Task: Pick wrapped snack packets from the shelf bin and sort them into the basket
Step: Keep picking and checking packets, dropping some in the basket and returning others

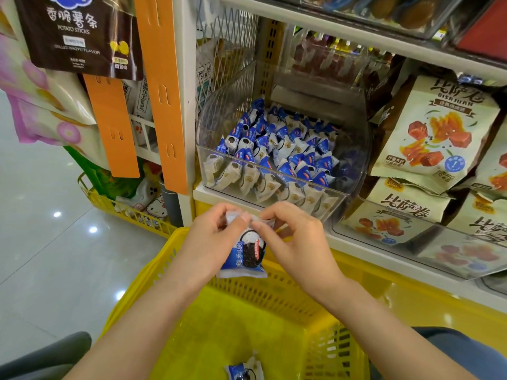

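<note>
I pinch the top edge of a blue snack packet (245, 255) with my left hand (210, 238) and my right hand (297, 242), fingers bent. It hangs down between them, over the yellow basket (146, 271), just below the clear shelf bin (354, 149)

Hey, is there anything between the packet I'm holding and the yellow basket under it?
Nothing visible. The left hand and right hand pinch the held packet by its top edge; it hangs over the open basket. One other packet lies on the basket floor, nearer you.
</note>
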{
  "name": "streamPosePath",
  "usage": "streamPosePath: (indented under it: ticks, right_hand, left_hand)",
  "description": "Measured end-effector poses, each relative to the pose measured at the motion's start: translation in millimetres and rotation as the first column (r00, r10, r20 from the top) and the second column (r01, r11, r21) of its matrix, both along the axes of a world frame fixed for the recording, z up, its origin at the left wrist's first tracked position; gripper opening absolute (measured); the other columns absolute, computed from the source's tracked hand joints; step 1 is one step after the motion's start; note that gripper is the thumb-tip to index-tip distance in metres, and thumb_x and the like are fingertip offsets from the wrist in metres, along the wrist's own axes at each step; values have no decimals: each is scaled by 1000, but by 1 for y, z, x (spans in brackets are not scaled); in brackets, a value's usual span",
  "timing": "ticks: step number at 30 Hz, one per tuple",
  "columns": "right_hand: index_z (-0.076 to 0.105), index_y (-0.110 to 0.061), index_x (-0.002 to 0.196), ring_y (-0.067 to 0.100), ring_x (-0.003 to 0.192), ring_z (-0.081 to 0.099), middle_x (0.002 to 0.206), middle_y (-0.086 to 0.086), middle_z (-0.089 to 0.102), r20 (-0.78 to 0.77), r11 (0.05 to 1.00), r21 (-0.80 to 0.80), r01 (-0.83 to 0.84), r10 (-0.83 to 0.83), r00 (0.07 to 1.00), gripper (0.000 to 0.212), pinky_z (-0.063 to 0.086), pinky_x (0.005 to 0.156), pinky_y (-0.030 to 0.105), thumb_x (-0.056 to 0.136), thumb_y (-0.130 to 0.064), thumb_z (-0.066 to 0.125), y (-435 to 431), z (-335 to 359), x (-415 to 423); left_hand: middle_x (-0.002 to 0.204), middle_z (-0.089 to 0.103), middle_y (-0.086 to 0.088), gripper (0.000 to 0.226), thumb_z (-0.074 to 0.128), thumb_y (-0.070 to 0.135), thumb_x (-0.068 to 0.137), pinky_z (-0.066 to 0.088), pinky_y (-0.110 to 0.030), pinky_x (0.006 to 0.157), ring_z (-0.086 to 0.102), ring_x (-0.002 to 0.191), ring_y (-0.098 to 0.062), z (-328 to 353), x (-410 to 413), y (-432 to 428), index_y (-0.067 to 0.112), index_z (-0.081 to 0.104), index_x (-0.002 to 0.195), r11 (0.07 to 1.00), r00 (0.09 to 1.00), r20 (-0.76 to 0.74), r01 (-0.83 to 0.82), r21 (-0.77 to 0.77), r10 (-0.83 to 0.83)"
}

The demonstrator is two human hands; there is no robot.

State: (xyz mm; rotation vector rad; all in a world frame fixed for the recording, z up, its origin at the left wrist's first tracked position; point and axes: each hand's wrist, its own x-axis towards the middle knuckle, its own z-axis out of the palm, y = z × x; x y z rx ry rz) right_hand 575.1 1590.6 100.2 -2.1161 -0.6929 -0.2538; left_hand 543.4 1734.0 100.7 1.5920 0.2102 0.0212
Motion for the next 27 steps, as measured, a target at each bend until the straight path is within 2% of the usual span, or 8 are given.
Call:
streamPosePath:
  ticks: [3, 6, 8, 14, 18, 20, 22, 27]
  right_hand:
    - [59, -25, 78, 4, 68, 58, 71, -10, 62, -232, 975, 168, 143, -102, 967, 12, 47, 62, 20, 88, -19, 61, 1, 3, 4]
    - [59, -16, 85, 6, 67, 64, 78, 5, 66, -501, 905, 342, 251, -51, 864, 6, 55, 58, 22, 90, -14, 58, -2, 12, 12]
    - [58, -18, 94, 3, 68, 66, 79, 4, 67, -573, 894, 384, 231, 35, 819, 6, 55, 58, 18, 90, -14, 56, -5, 18, 14]
    - [59, -32, 108, 4, 101, 60, 107, -15, 61, -422, 996, 88, 12, 26, 906, 27, 54, 80, 24, 82, -28, 66, -9, 15, 15]
    - [65, -21, 89, 2, 69, 64, 85, -1, 68, -568, 966, 247, 76, 81, 819, 9, 53, 60, 17, 81, -22, 67, -5, 14, 16]
    - [65, -18, 87, 5, 66, 63, 83, 4, 69, -642, 936, 319, 147, 100, 761, 7, 53, 58, 17, 82, -22, 66, -5, 13, 17]
    - [65, -19, 90, 7, 74, 66, 89, 5, 70, -651, 939, 326, 109, 139, 747, 8, 54, 65, 20, 82, -21, 65, -6, 13, 17]
    - [63, -29, 91, -3, 88, 63, 92, -13, 67, -382, 979, 201, 16, 64, 922, 21, 51, 75, 14, 76, -19, 73, -3, 16, 8]
  left_hand:
    - [103, 67, -2, 19, 61, 26, 86, 56, -25, 67, 69, 85, -12, 0, 1, 2, 21, 55, 103, 999, 996, -80, 31, -32, -34]
    - [99, 70, -1, 21, 65, 21, 84, 57, -23, 62, 70, 79, -11, 3, 0, 4, 19, 59, 103, 1000, 997, -79, 20, -11, -21]
    - [94, 71, -1, 19, 66, 18, 83, 56, -21, 59, 70, 75, -10, 5, 0, 5, 20, 61, 101, 999, 998, -54, -20, -25, 19]
    - [91, 70, 8, 22, 70, 18, 79, 55, -22, 67, 67, 83, -5, 7, -3, 10, 34, 64, 93, 990, 997, 18, 78, 120, -80]
    - [93, 72, 0, 20, 65, 16, 83, 57, -23, 63, 70, 79, -12, 4, -2, 4, 19, 62, 102, 992, 1000, -8, 0, -128, -1]
    - [86, 74, -3, 13, 61, 15, 86, 58, -24, 65, 71, 76, -16, 4, 1, 5, 12, 63, 98, 976, 998, -8, -70, -206, 70]
    - [78, 74, -1, 9, 58, 13, 88, 57, -22, 61, 70, 71, -14, 2, 2, 6, 9, 65, 91, 982, 992, 47, -106, -157, 115]
    - [84, 69, -3, 12, 54, 14, 91, 53, -17, 56, 67, 71, -8, -3, 3, 7, 17, 61, 83, 984, 981, 81, -169, -59, 174]
